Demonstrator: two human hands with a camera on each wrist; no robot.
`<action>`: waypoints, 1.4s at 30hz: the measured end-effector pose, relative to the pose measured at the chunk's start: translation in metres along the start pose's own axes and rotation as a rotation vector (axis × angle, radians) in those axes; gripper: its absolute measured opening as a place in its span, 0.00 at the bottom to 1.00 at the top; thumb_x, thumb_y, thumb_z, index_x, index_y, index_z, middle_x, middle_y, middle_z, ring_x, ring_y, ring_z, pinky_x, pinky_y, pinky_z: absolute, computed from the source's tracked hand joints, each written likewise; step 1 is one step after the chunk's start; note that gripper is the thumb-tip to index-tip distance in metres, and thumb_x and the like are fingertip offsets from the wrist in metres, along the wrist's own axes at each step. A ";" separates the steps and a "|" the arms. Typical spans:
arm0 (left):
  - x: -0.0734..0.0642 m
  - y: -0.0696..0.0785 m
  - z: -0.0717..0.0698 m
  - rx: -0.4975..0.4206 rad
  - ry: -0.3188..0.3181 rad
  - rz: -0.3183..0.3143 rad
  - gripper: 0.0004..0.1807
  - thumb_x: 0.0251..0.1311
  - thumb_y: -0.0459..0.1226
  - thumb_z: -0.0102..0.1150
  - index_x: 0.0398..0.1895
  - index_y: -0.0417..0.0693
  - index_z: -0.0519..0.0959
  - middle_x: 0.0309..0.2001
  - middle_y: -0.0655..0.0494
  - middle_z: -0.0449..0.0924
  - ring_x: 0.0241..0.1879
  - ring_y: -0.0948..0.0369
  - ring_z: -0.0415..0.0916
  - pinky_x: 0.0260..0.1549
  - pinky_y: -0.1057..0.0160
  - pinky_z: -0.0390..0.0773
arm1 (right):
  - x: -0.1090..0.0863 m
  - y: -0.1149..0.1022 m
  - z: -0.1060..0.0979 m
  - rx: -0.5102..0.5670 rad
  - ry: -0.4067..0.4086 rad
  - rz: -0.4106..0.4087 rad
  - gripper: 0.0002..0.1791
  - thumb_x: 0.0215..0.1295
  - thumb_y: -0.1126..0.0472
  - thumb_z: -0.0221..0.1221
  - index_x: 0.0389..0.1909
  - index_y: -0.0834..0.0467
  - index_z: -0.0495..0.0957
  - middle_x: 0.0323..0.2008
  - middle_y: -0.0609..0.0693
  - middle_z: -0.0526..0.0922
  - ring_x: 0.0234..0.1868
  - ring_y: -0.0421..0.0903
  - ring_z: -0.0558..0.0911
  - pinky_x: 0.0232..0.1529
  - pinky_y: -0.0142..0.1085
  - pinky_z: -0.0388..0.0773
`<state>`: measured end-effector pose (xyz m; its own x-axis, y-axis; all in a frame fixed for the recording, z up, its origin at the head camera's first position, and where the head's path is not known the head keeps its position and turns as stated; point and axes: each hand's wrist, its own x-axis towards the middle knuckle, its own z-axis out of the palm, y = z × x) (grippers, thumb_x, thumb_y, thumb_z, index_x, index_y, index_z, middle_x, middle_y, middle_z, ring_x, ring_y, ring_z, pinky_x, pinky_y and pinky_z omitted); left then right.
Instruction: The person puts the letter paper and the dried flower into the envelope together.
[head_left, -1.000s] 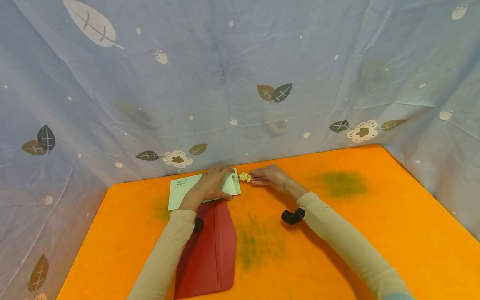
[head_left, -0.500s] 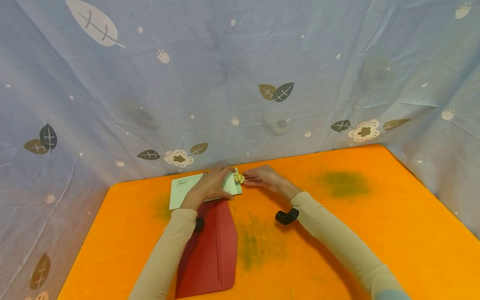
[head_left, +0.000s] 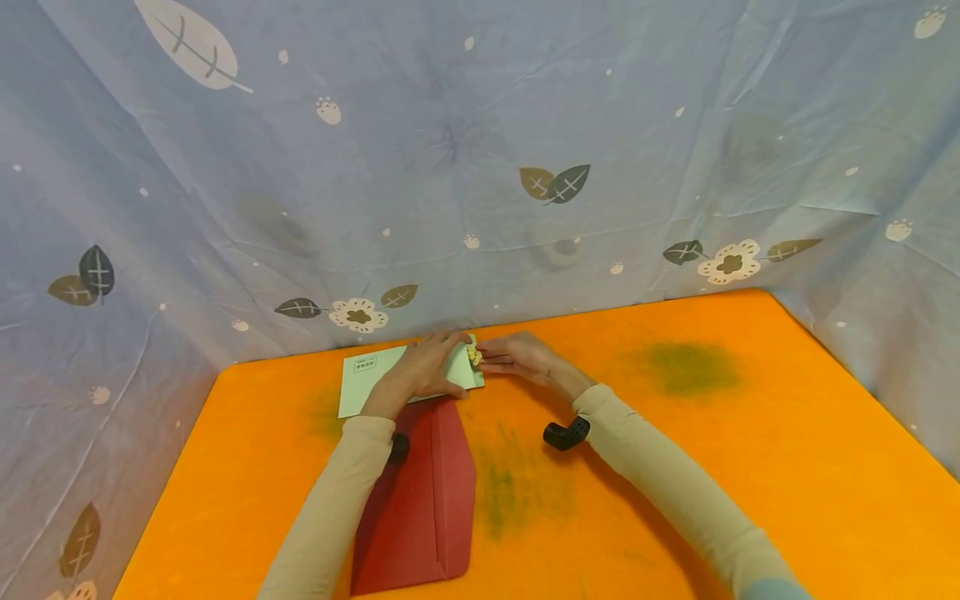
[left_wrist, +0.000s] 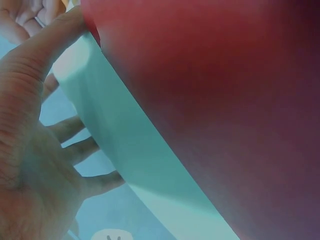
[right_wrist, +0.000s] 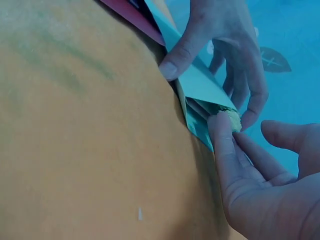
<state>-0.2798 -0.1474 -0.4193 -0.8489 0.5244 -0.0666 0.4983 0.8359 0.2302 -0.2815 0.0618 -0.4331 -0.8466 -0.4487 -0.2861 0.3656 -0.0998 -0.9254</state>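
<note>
A pale green envelope (head_left: 367,383) lies at the table's far edge, with a small printed box near its left end. My left hand (head_left: 420,367) spans it, thumb at the near edge and fingertips along the far edge, which the left wrist view also shows. At its open right end, my right hand (head_left: 521,357) pinches a small yellow flower sprig (head_left: 474,356) between thumb and fingers. The right wrist view shows the flower head (right_wrist: 232,120) right inside the envelope's mouth, its stem hidden. The right fingertips reach the mouth's edge.
A larger red envelope (head_left: 420,508) lies nearer the body, under the left forearm, its flap side facing right. The orange table (head_left: 637,500) has green smudges. A grey-blue patterned cloth (head_left: 480,167) hangs behind and at both sides.
My right hand has moved left, taking the yellow flower sprig from outside the pale envelope to its mouth. My left hand keeps its place on the envelope.
</note>
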 end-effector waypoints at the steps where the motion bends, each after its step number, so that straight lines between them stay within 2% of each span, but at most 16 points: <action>1: 0.000 0.000 0.000 -0.001 0.000 0.000 0.48 0.42 0.54 0.78 0.68 0.58 0.64 0.67 0.48 0.66 0.65 0.47 0.63 0.58 0.37 0.65 | 0.000 0.000 0.000 0.000 0.003 0.000 0.20 0.74 0.67 0.50 0.62 0.74 0.69 0.60 0.68 0.74 0.54 0.54 0.82 0.57 0.44 0.75; 9: -0.001 0.001 -0.001 -0.008 -0.006 -0.001 0.48 0.43 0.54 0.78 0.68 0.58 0.64 0.66 0.48 0.66 0.65 0.48 0.64 0.58 0.38 0.65 | -0.002 0.002 0.002 0.005 0.026 -0.007 0.22 0.75 0.68 0.49 0.65 0.74 0.66 0.63 0.69 0.70 0.59 0.58 0.77 0.58 0.44 0.74; 17: 0.000 0.002 0.000 -0.011 -0.003 -0.003 0.47 0.44 0.53 0.77 0.68 0.59 0.64 0.67 0.47 0.65 0.66 0.47 0.63 0.59 0.37 0.64 | -0.017 0.002 -0.001 0.000 0.074 -0.046 0.24 0.76 0.68 0.47 0.67 0.75 0.60 0.65 0.71 0.66 0.66 0.62 0.69 0.62 0.45 0.70; 24: -0.001 0.002 0.000 -0.007 -0.003 0.000 0.47 0.43 0.53 0.78 0.67 0.58 0.64 0.66 0.47 0.66 0.65 0.47 0.63 0.59 0.37 0.64 | -0.028 0.007 0.001 -0.006 0.012 -0.123 0.27 0.79 0.64 0.42 0.69 0.78 0.54 0.69 0.72 0.59 0.70 0.63 0.62 0.67 0.48 0.64; 30: -0.001 0.001 0.000 -0.001 0.008 0.002 0.47 0.43 0.53 0.78 0.67 0.58 0.65 0.66 0.47 0.66 0.65 0.47 0.64 0.58 0.38 0.65 | -0.027 0.011 0.007 0.008 -0.052 -0.159 0.27 0.80 0.62 0.38 0.70 0.77 0.52 0.70 0.72 0.58 0.71 0.63 0.61 0.68 0.48 0.63; 35: -0.002 0.002 0.000 0.000 0.001 -0.007 0.47 0.43 0.54 0.77 0.68 0.59 0.64 0.66 0.47 0.66 0.66 0.46 0.62 0.58 0.37 0.64 | -0.024 0.010 0.011 0.004 -0.073 -0.169 0.27 0.80 0.61 0.38 0.71 0.75 0.51 0.71 0.70 0.57 0.72 0.61 0.60 0.68 0.46 0.62; 42: -0.002 0.002 -0.001 -0.003 0.006 -0.010 0.48 0.43 0.55 0.77 0.68 0.58 0.65 0.66 0.47 0.66 0.65 0.47 0.63 0.58 0.37 0.65 | -0.017 0.008 0.020 0.004 -0.073 -0.176 0.29 0.79 0.58 0.42 0.71 0.73 0.54 0.69 0.70 0.61 0.71 0.60 0.62 0.67 0.47 0.63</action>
<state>-0.2769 -0.1469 -0.4178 -0.8546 0.5154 -0.0631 0.4897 0.8404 0.2321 -0.2568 0.0512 -0.4310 -0.8675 -0.4870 -0.1014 0.2161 -0.1852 -0.9586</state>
